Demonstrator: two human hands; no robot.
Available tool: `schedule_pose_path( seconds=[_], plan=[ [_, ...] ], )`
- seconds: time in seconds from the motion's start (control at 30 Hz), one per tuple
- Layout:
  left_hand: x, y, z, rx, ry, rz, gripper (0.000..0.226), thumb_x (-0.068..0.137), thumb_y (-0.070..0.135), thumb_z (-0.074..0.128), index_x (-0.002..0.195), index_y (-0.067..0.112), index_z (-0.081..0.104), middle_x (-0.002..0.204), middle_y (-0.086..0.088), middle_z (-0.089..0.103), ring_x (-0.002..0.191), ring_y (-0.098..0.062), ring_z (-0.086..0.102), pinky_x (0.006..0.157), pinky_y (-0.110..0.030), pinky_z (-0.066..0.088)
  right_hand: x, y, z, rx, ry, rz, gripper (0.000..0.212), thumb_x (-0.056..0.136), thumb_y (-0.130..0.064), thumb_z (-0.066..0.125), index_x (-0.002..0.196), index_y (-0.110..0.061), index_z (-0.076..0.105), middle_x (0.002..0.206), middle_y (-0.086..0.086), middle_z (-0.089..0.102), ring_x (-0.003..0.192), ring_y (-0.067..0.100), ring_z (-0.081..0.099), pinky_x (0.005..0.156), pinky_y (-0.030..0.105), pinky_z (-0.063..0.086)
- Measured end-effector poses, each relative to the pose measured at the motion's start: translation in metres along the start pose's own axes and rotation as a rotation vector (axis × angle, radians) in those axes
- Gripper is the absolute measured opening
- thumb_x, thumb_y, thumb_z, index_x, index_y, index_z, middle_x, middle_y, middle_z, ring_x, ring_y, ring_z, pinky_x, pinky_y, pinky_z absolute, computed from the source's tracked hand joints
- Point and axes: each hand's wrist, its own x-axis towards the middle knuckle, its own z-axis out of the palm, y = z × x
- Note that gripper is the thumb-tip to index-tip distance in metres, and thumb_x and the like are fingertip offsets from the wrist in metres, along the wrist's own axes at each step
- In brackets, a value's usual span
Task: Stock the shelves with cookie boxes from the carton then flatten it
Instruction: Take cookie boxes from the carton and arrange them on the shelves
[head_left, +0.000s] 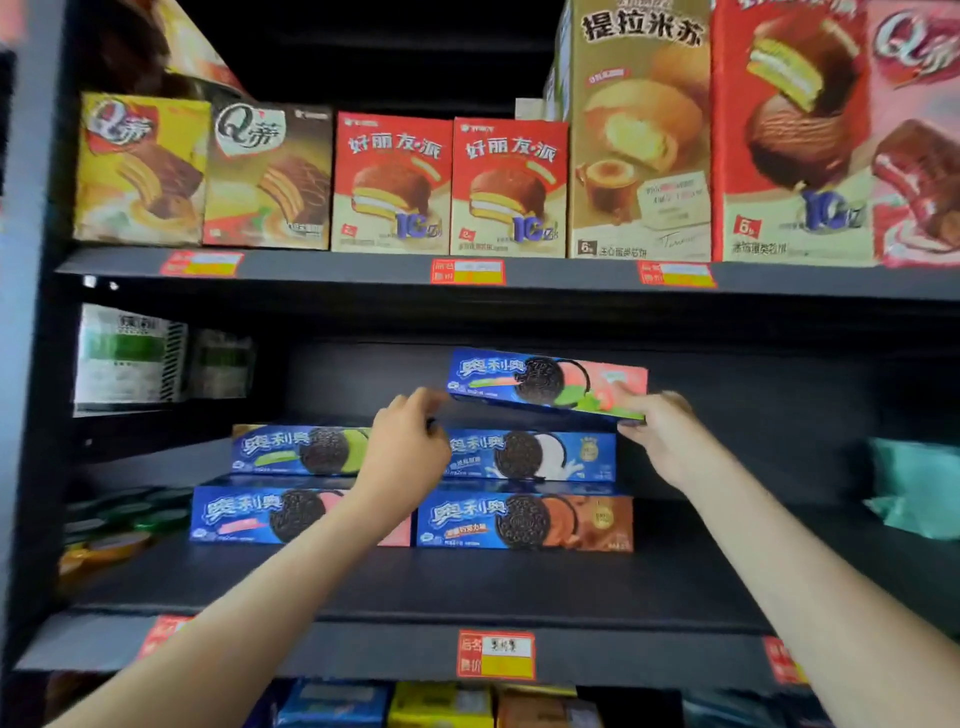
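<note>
A: cookie box (545, 382) status rn?
B: tilted above stacked boxes (530, 457), mid shelf (415, 587); pinched at 3 o'clock end by right hand (660, 436); near 8 o'clock corner, curled left hand (410, 441), can't tell if gripping

Uppermost rectangular cardboard cookie box (545, 383): blue, black-and-pink cookie print, green lower edge. Metal shelf (467, 582): matte black. Paper price label (496, 656): red border, yellow band.
</note>
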Motion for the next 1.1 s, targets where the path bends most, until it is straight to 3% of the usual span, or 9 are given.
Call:
schedule_pose_path(
  seconds=[0.2,0.27,0.33,0.43,0.5,0.57,0.8,0.9,1.1],
  plan=[
    [0.032,0.001,0.030,0.215,-0.157,0.067,0.044,0.089,0.006,0.043,0.128,0.023,0.055,0.125,-0.009,0.054,0.115,-0.030,0.049,0.096,-0.039,0.041,0.029,0.009,0.013,-0.241,0.014,-0.039,0.033,0.087,-0.014,0.067,0.114,-0.009,0.049,0.117,0.004,0.057,0.096,0.017,0.051,0.077,0.027,0.042],
    [0.041,0.006,0.039,0.315,-0.207,0.102,0.044,0.091,0.011,0.042,0.131,0.028,0.052,0.135,-0.003,0.050,0.122,-0.026,0.046,0.102,-0.038,0.037,0.035,0.010,0.019,-0.351,-0.007,-0.049,0.044,0.081,-0.007,0.071,0.119,-0.004,0.048,0.116,0.006,0.058,0.098,0.019,0.053,0.073,0.026,0.045],
    [0.050,0.012,0.049,0.376,-0.253,0.137,0.045,0.092,0.013,0.041,0.133,0.031,0.050,0.140,-0.001,0.046,0.127,-0.024,0.043,0.104,-0.035,0.033,0.041,0.013,0.026,-0.588,0.031,-0.089,0.073,0.070,-0.010,0.077,0.133,-0.008,0.041,0.130,0.010,0.052,0.115,0.025,0.051,0.088,0.033,0.048],
    [0.064,0.021,0.063,0.399,-0.303,0.173,0.044,0.092,0.012,0.040,0.129,0.029,0.054,0.132,-0.009,0.051,0.118,-0.029,0.049,0.096,-0.035,0.042,0.038,0.015,0.035,-1.158,0.181,-0.456,0.057,0.080,-0.018,0.068,0.131,-0.017,0.043,0.134,0.008,0.041,0.126,0.028,0.035,0.099,0.037,0.033],
    [0.072,0.028,0.072,0.402,-0.339,0.193,0.037,0.092,0.014,0.042,0.121,0.028,0.061,0.122,-0.011,0.059,0.107,-0.031,0.055,0.089,-0.038,0.048,0.032,0.017,0.041,-1.327,0.158,-0.724,0.038,0.083,-0.009,0.058,0.119,-0.019,0.049,0.125,0.005,0.045,0.118,0.027,0.036,0.090,0.035,0.031],
    [0.078,0.033,0.079,0.424,-0.358,0.198,0.035,0.090,0.015,0.044,0.116,0.028,0.064,0.119,-0.009,0.063,0.104,-0.031,0.057,0.088,-0.038,0.049,0.033,0.019,0.043,-1.390,0.156,-0.802,0.034,0.081,-0.005,0.056,0.113,-0.019,0.052,0.121,0.005,0.045,0.114,0.026,0.037,0.086,0.034,0.029],
    [0.092,0.033,0.087,0.460,-0.406,0.140,0.039,0.091,0.007,0.039,0.123,0.016,0.061,0.126,-0.012,0.060,0.111,-0.032,0.055,0.091,-0.035,0.048,0.052,0.024,0.035,-1.463,-0.116,-0.509,0.032,0.086,-0.002,0.051,0.108,-0.019,0.066,0.122,0.005,0.055,0.117,0.027,0.048,0.094,0.033,0.035],
    [0.101,0.024,0.088,0.499,-0.435,0.114,0.039,0.092,0.010,0.041,0.125,0.017,0.060,0.127,-0.011,0.059,0.112,-0.031,0.055,0.093,-0.036,0.047,0.063,0.025,0.031,-1.356,-0.177,-0.281,0.033,0.089,-0.016,0.044,0.114,-0.025,0.064,0.126,0.005,0.057,0.117,0.030,0.048,0.095,0.034,0.034],
    [0.109,0.017,0.088,0.532,-0.498,0.048,0.035,0.096,0.003,0.036,0.124,-0.001,0.056,0.131,-0.016,0.056,0.117,-0.034,0.054,0.094,-0.037,0.043,0.072,0.031,0.029,-1.119,-0.206,-0.138,0.031,0.083,-0.049,0.047,0.082,-0.021,0.060,0.107,0.004,0.061,0.107,0.028,0.056,0.099,0.042,0.037]
  ],
)
